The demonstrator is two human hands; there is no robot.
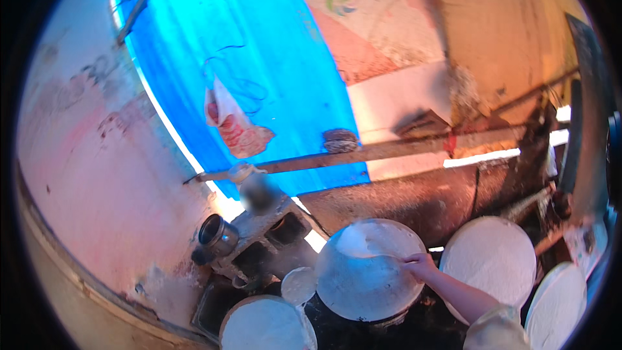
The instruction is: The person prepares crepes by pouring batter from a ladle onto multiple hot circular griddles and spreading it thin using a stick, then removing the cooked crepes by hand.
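My right hand (420, 266) reaches in from the lower right, at the right side of a wide, round, pale pan-like disc (369, 291). Its fingers are closed around something thin, too small to make out. From them a thin line runs left to a whiter, rounded patch (355, 244) on the far part of the disc; I cannot tell whether it is a tool or a sheet. A small round white piece (299, 286) lies against the disc's left side. To the right leans a large white round disc (494, 259). My left hand is not in view.
Another white disc (267, 325) lies at the near left, one more (557, 308) at the right edge. A metal pot (219, 237) stands beside a hollow block (286, 228). Behind runs a wooden beam (402, 150); a plastic bag (234, 126) hangs on the blue sheet.
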